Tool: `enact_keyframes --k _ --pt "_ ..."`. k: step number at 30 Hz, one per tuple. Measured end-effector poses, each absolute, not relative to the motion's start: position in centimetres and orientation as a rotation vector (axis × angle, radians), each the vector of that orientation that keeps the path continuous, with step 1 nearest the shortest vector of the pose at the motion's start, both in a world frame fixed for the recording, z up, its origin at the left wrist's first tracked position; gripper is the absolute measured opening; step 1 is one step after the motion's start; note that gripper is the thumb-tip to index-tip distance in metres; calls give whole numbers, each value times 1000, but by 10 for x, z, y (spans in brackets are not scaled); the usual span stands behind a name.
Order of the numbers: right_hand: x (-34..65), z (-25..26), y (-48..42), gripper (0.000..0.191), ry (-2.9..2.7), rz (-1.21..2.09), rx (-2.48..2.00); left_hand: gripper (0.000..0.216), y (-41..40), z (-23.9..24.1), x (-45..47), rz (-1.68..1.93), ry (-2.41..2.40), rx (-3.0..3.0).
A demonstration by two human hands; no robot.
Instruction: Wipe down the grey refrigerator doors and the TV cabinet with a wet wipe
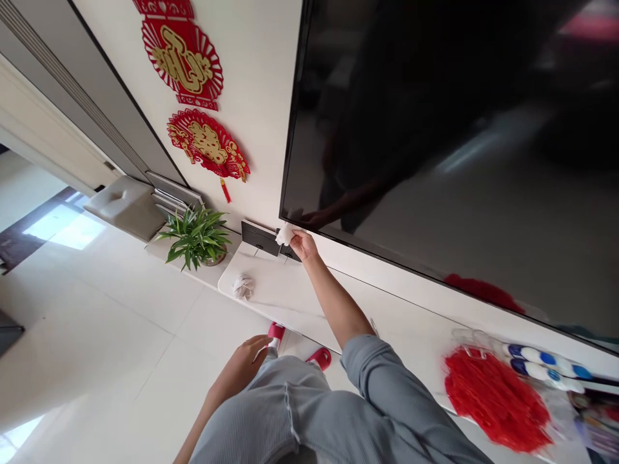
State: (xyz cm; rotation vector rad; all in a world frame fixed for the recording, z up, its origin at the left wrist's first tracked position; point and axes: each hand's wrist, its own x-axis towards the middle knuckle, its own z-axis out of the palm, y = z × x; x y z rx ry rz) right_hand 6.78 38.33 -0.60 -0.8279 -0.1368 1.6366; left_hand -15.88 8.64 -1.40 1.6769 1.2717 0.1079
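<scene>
My right hand (304, 245) reaches out on a bare forearm and pinches a white wipe (285, 234). It presses the wipe against the lower corner of the big black TV screen (435, 142) on the wall. My left hand (240, 368) rests flat on my grey trouser leg (300, 412), fingers loosely stretched and holding nothing. A crumpled white tissue ball (243, 285) lies on the white TV shelf (290, 296), a little short of my right hand.
A small black box (260, 237) sits by the TV corner. A potted green plant (196, 236) stands at the shelf's end. A red tassel ornament (496, 399) and blue-and-white tubes (541, 361) lie further along. Red slippers (319, 358) show below. Red paper decorations (186, 61) hang on the wall.
</scene>
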Motion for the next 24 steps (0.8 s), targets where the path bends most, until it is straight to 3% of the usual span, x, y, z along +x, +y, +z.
enact_keyframes --k 18,24 --pt "159 -17 320 45 -24 1399 -786 48 123 -16 -147 33 1122 1902" --pt "203 -27 299 9 13 1296 -800 49 126 -18 -130 -32 1073 1999"
